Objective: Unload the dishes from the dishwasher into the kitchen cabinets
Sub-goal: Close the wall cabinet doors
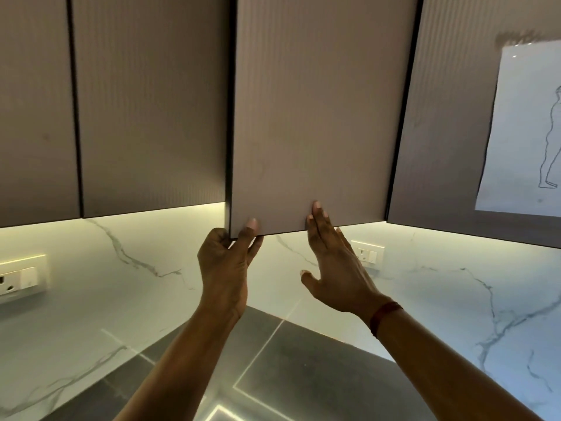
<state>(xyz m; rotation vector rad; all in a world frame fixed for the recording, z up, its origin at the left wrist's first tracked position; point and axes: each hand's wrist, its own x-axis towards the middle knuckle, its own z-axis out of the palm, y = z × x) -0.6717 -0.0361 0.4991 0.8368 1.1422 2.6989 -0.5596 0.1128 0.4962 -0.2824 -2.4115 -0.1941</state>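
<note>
A row of grey-brown upper cabinets fills the top of the head view. One cabinet door (pixel 318 117) stands slightly ajar, its left edge forward of its neighbours. My left hand (pixel 226 262) grips the door's bottom left corner, thumb on the front and fingers curled behind the edge. My right hand (pixel 331 262) reaches up with straight fingers, the fingertips resting on the front of the door near its bottom edge. No dishes are in view.
Closed cabinet doors (pixel 151 101) flank the ajar one. A paper sheet with a line drawing (pixel 525 132) hangs on the right door. White marble backsplash (pixel 151 284) carries socket plates at left (pixel 21 278) and centre (pixel 367 253). A dark countertop (pixel 288 360) lies below.
</note>
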